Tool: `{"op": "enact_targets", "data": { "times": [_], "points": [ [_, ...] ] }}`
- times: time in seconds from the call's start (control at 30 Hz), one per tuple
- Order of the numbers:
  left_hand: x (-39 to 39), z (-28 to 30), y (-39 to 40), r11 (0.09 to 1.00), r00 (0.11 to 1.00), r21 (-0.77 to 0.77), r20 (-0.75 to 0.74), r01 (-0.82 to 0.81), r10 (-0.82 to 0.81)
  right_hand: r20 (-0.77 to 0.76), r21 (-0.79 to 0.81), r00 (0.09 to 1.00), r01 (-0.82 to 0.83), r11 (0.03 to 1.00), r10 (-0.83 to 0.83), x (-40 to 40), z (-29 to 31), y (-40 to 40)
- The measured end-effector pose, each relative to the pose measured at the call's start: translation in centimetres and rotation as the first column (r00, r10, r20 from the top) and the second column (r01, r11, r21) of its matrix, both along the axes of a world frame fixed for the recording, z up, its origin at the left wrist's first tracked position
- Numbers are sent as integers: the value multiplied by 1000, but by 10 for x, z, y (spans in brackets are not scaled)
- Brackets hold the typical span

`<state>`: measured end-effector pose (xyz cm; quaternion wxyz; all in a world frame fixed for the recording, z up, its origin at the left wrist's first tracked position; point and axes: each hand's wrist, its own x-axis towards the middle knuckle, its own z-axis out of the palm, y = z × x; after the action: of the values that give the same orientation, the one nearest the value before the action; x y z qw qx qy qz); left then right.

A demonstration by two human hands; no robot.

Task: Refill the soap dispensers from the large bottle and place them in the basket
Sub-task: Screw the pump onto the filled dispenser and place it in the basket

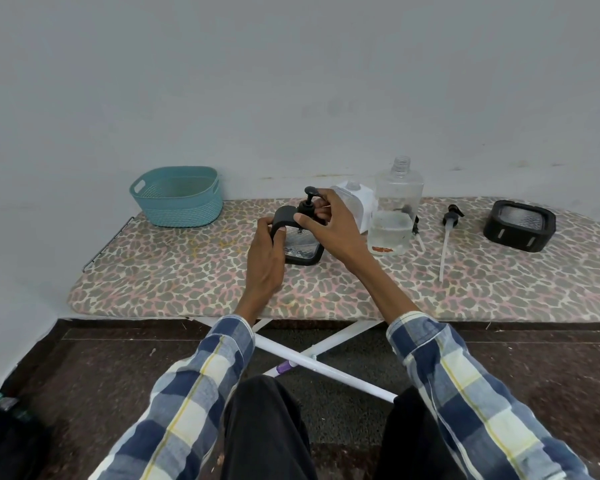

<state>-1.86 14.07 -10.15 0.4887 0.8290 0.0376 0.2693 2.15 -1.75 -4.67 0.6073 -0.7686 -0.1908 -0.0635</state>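
Both hands clamped: left hand (264,250) grips boxy black dispenser (300,249), right hand (329,220) pinches pump (308,202).

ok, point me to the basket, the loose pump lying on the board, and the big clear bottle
basket (177,197): head view, on its woven front wall.
loose pump (450,216): head view, on its black head, above the white tube.
big clear bottle (395,216): head view, on the clear body, uncapped.

My left hand (265,252) gripping a black-framed dispenser (300,242) on the leopard-print ironing board (194,271), my right hand (329,220) pinching its pump (307,202), large clear bottle (394,216) just right, teal basket (179,195) far left
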Motion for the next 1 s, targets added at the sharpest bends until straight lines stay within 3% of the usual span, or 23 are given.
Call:
{"op": "enact_targets", "data": {
  "times": [0.27,0.47,1.0],
  "points": [
    [-1,1,-2,999,1000,33,16,8,-8,-53,-14,997,49,999,-50,3,-4,0],
    [-1,2,0,999,1000,49,19,12,-12,-65,21,995,-79,997,80,1,2,-12],
    [-3,3,-2,999,1000,44,11,22,-23,-77,9,997,-14,1000,15,-5,1,-8]
  ]
}}
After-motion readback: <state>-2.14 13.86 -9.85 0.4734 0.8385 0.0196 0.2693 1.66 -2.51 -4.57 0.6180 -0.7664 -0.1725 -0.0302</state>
